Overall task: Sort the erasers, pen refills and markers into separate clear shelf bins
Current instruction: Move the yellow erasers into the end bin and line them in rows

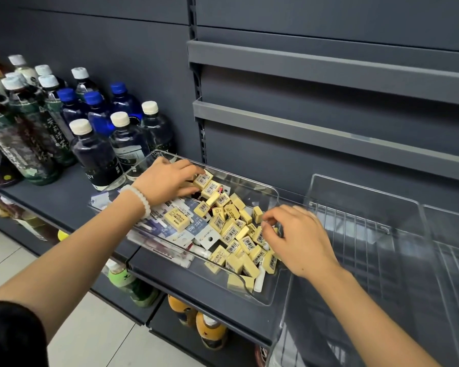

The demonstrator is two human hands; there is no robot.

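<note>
Heaped toward the near right of the mixed clear bin (pixel 272 193): small yellow erasers (pixel 229 229), each in a barcoded paper sleeve, piled loosely several deep. Probably light, slightly rubbery and firm enough to pinch hard; best taken by the short sides between thumb and fingertips, or scooped several at once, since the smooth sleeves may slip against one another. One larger eraser (pixel 177 220) lying flat on the carded packs, apart from the pile. Under and left of the heap, flat carded pen refill packs (pixel 196 229) with hang holes, thin and bendable, easiest to lift by an edge once uncovered. White-bodied markers (pixel 259 280) poking out beneath the erasers at the near edge, stiff, round and likely to roll; better gripped around the barrel. Left hand (pixel 167 181), with a white bead bracelet (pixel 139 201) at the wrist, reaching into the far end of the bin, fingers bent down onto the erasers there; whether actually pinching one cannot tell. Right hand (pixel 294 238) over the near part of the pile, fingers curled in among the erasers, grip likewise hidden. Just right of the mixed bin, an empty clear bin (pixel 366 197) on a wire shelf (pixel 355 234), with another beyond it. Farther left on the dark shelf, rows of bottled drinks (pixel 96 152).
</note>
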